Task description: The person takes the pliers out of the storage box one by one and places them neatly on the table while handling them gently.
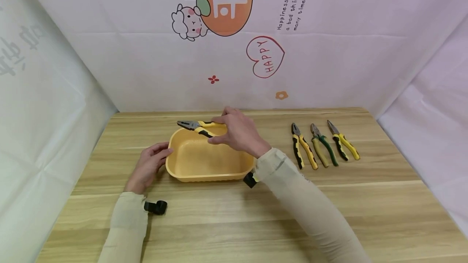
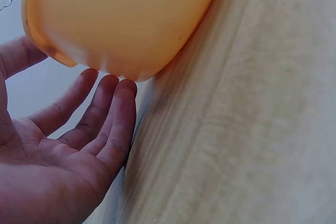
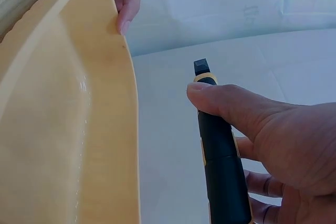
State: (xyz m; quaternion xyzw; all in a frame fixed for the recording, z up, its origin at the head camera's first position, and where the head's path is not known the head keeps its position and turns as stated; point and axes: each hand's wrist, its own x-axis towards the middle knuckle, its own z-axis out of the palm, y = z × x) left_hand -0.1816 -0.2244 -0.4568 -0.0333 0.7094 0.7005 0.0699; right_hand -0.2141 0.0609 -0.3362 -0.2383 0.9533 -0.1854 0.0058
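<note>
A yellow plastic basin stands on the wooden table, with nothing seen inside it. At its left end my left hand holds the rim, thumb over the edge and fingertips against the outer wall. My right hand grips combination pliers by their yellow-and-black handles above the back of the basin. The jaws point left. In the right wrist view the thumb presses a black handle grip, and the pliers are beside the basin wall, apart from it.
To the right lie three more pliers in a row: yellow-and-black combination pliers, green-handled pliers and yellow-and-black long-nose pliers. A white printed cloth hangs behind the table, with plain cloth at both sides.
</note>
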